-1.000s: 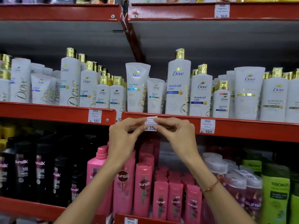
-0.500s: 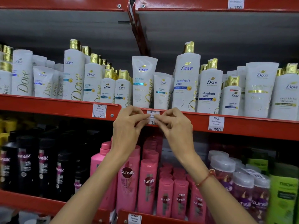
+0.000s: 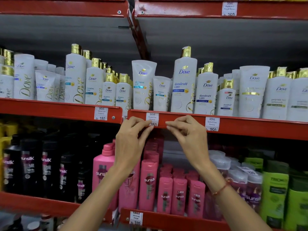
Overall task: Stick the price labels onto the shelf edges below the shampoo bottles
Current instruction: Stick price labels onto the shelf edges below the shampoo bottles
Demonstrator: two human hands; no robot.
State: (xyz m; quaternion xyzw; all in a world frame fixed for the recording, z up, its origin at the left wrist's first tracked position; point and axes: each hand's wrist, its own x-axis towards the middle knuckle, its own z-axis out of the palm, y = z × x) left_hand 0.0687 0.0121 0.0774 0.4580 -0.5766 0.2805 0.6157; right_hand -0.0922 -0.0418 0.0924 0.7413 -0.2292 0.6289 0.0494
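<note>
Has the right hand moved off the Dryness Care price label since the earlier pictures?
Yes. The right hand now sits right of the Dryness Care label on the red shelf edge, no longer pinching it; it earlier covered the label's right side.

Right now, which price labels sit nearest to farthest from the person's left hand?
From the left hand:
1. Dryness Care label, on the shelf edge at its fingertips.
2. Label marked 180, on the left shelf edge.
3. Dandruff Care label, right, past the other hand.
4. Top-shelf label, far upper right.
</note>
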